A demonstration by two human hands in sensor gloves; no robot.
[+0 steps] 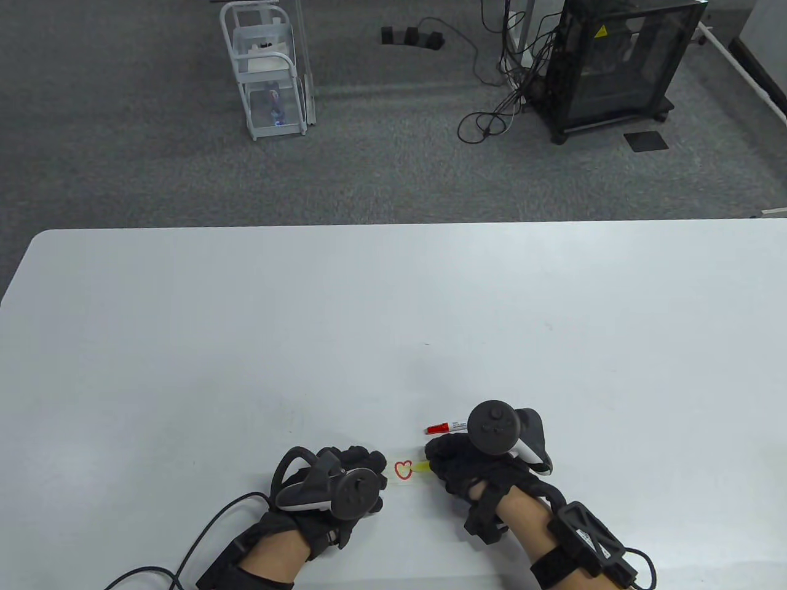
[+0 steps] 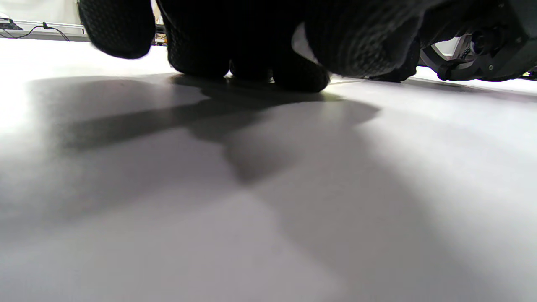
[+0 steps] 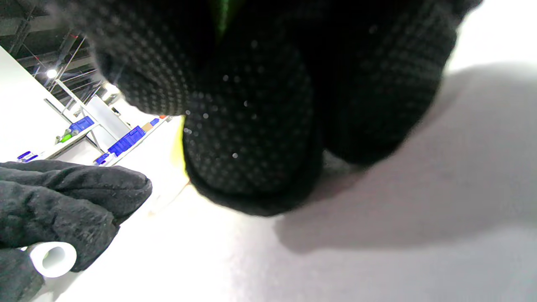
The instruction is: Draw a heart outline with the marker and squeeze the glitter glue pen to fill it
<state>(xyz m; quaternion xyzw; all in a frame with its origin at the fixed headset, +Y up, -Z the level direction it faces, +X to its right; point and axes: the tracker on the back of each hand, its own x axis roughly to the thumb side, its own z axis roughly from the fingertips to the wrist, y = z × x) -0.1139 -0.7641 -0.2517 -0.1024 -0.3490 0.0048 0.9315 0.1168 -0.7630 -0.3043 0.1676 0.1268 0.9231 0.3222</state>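
A small red heart outline [image 1: 403,469] is drawn on a slip of paper [image 1: 406,480] near the table's front edge. My right hand [image 1: 455,458] grips a yellow-green glitter glue pen [image 1: 422,467], and its tip points left at the heart's right side. In the right wrist view the curled fingers [image 3: 251,138] hide most of the pen, leaving a yellow strip [image 3: 180,144]. My left hand [image 1: 359,467] rests curled just left of the heart. Its fingers [image 3: 71,201] hold a small white tube-like cap [image 3: 52,258]. The red-capped marker [image 1: 444,426] lies on the table behind my right hand.
The white table [image 1: 393,319] stretches far beyond the hands. A tiny dark speck [image 1: 427,344] lies mid-table. Past the far edge, on grey carpet, stand a white wire cart [image 1: 267,70] and a black cabinet [image 1: 615,61] with cables.
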